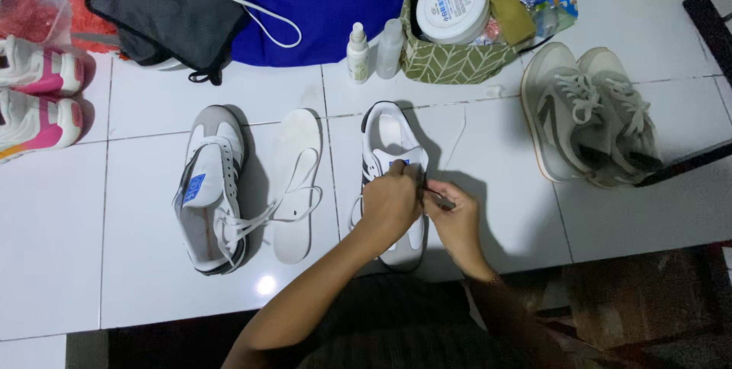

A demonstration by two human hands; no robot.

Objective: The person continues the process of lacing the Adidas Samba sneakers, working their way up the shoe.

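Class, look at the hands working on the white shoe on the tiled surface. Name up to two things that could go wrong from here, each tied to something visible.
1. The left hand and right hand cover the white shoe, hiding the lace; an eyelet might be missed.
2. The other shoe has loose laces trailing over the insole; a passing arm could snag them.
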